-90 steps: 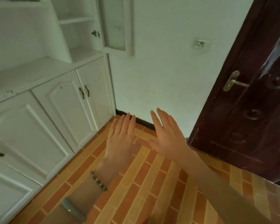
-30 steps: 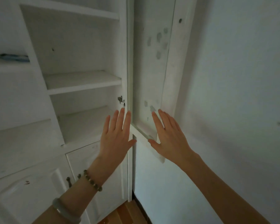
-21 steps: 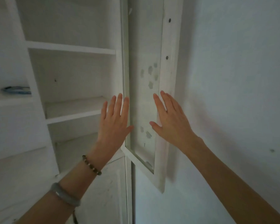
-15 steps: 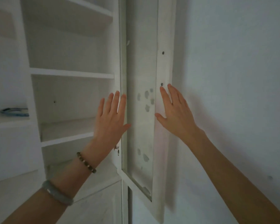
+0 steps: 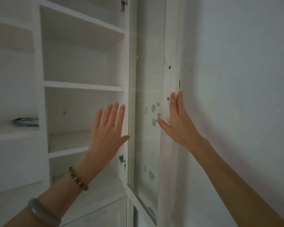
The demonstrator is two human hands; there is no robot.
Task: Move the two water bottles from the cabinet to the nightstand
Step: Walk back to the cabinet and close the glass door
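Observation:
A white cabinet [image 5: 82,86] with bare open shelves fills the left and middle of the view. No water bottle shows on the shelves that I can see, and no nightstand is in view. My left hand [image 5: 107,133] is raised flat in front of the shelves, fingers apart, holding nothing. My right hand [image 5: 177,122] is flat with spread fingers against the outer frame of the swung-out glass cabinet door [image 5: 147,112]; its thumb lies over the glass.
A blue thing [image 5: 25,122] lies on a shelf in the left compartment. A white wall [image 5: 236,95] stands close on the right behind the door. A hinge [image 5: 122,161] sits on the cabinet's side panel below my left hand.
My view has risen from the floor and lower doors to the upper shelves. Both hands went up with it, and my right hand moved right onto the door's outer frame.

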